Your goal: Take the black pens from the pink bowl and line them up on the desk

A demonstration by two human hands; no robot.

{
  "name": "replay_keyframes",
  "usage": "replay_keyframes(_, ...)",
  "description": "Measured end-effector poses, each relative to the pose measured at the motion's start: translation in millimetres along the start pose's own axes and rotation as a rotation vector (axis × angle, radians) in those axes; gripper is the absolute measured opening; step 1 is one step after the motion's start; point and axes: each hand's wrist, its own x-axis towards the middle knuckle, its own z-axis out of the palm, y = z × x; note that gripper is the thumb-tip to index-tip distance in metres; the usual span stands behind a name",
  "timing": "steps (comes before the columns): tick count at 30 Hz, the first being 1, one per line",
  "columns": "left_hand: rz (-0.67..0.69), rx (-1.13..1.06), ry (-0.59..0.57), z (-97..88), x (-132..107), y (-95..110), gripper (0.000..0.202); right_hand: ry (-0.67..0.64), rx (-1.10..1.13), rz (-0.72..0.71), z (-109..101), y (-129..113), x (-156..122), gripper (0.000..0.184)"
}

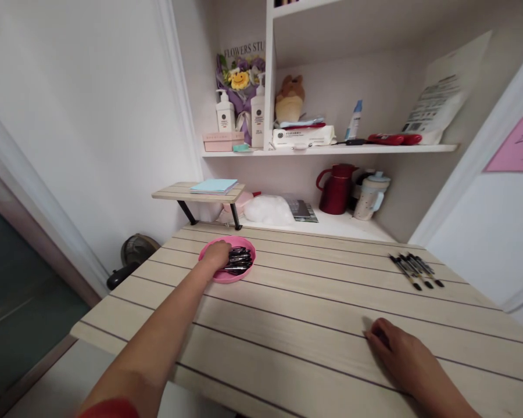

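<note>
My left hand (217,255) reaches into a pink bowl (239,274) at the far left of the wooden table (314,325). Its fingers are curled down over several black pens (239,260) that lie in the bowl; whether they grip one is hidden. My right hand (398,348) rests palm down on the table near the front right, fingers bent, holding nothing that shows. Several more black pens (414,270) lie side by side on the table at the far right, well beyond my right hand.
A small raised shelf (198,193) with a blue notebook (213,186) stands behind the bowl. Wall shelves hold a red jug (336,188), a white cup (370,197), lotion bottles (225,113) and a plush toy (289,98). A fan (133,255) sits on the floor left.
</note>
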Motion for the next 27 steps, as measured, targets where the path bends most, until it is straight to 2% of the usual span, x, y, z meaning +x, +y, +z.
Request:
replay_keyframes(4,0.061,-0.090,0.052,-15.2,-4.7,13.8,0.013,-0.023,0.075,-0.012,-5.3,-3.0,1.9,0.023)
replay_keyframes(6,0.126,-0.171,0.078,-13.2,-12.9,36.3,0.018,-0.027,0.167,-0.010,-10.2,-15.1,6.7,0.026)
replay_keyframes(8,0.206,-0.328,0.029,0.4,-27.6,70.4,0.020,-0.009,0.341,0.007,-15.5,-37.0,14.6,0.030)
replay_keyframes(10,0.208,-0.899,-0.233,24.3,-48.1,110.7,0.020,0.015,0.668,0.026,-19.6,-64.9,25.1,0.032)
replay_keyframes(12,0.173,-1.295,-0.485,53.3,-70.9,149.1,0.020,0.073,1.080,0.107,-20.5,-91.0,36.9,0.039)
replay_keyframes(14,0.112,-1.486,-0.659,80.6,-90.3,178.9,0.024,0.084,1.361,0.216,-17.3,-108.1,47.6,0.043)
replay_keyframes(16,-0.005,-1.588,-0.697,101.6,-102.1,197.1,0.029,0.099,1.474,0.373,-10.5,-113.7,54.8,0.040)
replay_keyframes(19,-0.109,-1.631,-0.749,118.6,-106.2,205.3,0.037,0.155,1.518,0.484,1.5,-107.6,58.0,0.037)
replay_keyframes(22,-0.115,-1.642,-0.821,122.5,-103.6,201.5,0.041,0.116,1.522,0.525,8.2,-98.7,57.9,0.038)
replay_keyframes(25,-0.113,-1.657,-0.871,120.6,-102.8,196.2,0.033,0.105,1.592,0.507,6.5,-91.0,61.3,0.035)
replay_keyframes(27,-0.117,-1.649,-0.917,118.4,-104.0,193.5,0.030,0.194,1.686,0.458,0.9,-82.7,66.0,0.033)
